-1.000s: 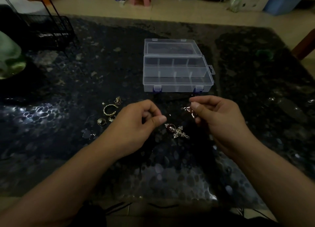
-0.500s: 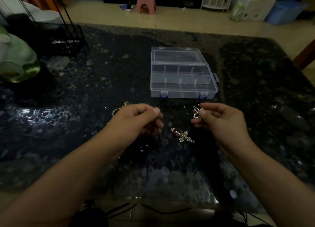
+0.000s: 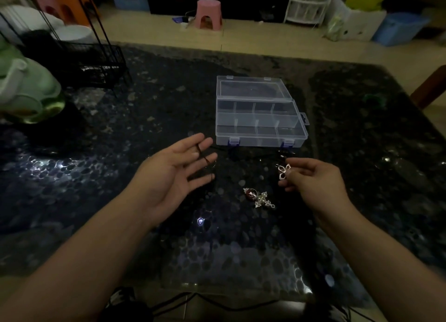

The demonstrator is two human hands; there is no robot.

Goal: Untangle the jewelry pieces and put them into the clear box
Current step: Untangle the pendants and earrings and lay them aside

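The clear box (image 3: pixel 260 133) stands open on the dark table, its lid laid back, its compartments showing nothing inside. My left hand (image 3: pixel 173 174) is spread palm up with straight fingers, and a thin black cord (image 3: pixel 202 153) lies across them. My right hand (image 3: pixel 311 179) pinches a small silver pendant (image 3: pixel 282 171) between thumb and fingertips. The cord seems to run from there toward the left hand. A silver cross pendant with a dark red stone (image 3: pixel 259 197) lies on the table between both hands.
A green and white teapot (image 3: pixel 26 89) and a black wire rack (image 3: pixel 94 58) stand at the far left of the table (image 3: pixel 362 152). The gold rings seen earlier are hidden behind my left hand. Stools and bins sit on the floor beyond.
My left hand has gone from a pinch to a spread palm with the cord draped over its fingers. The right hand keeps its pinch on the silver pendant. The camera has tilted up.
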